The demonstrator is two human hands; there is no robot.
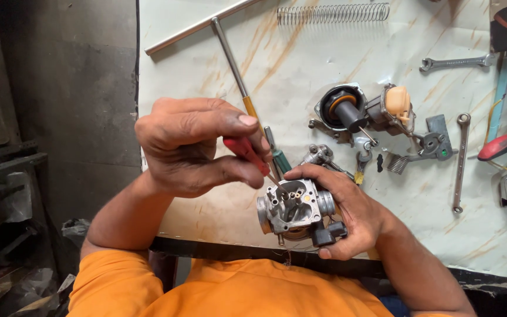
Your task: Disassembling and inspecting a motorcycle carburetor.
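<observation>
At nine o'clock of the frame's centre, the left hand (198, 147) is curled nearly closed, thumb and forefinger pinched round the red handle of a small screwdriver (246, 151). Its thin blade slants down toward four o'clock and the tip sits in the open face of the carburettor body (293, 208), just at that body's eleven o'clock corner. Whether the tip is seated in a screw or jet I cannot tell; it is too small.

Moving right, the grey metal carburettor body lies in the right hand (350, 214), held above the near edge of the bench (488, 235) and over the orange shirt. The palm cups it from three o'clock, the fingers (338, 249) wrap under its black fitting at five o'clock, and the thumb rests along its top edge at one o'clock. That grip is closed snugly but leaves the upper face bare.

By my reading the work is midway: the body's face is uncovered and brass parts show inside, while pieces lie loose on the bench. At twelve o'clock of the right hand sit a black diaphragm piece (342, 108) and a housing with an orange cap (395, 103); farther right a spanner (460, 161) lies lengthwise, and a long coil spring (333, 13) lies along the top edge.
</observation>
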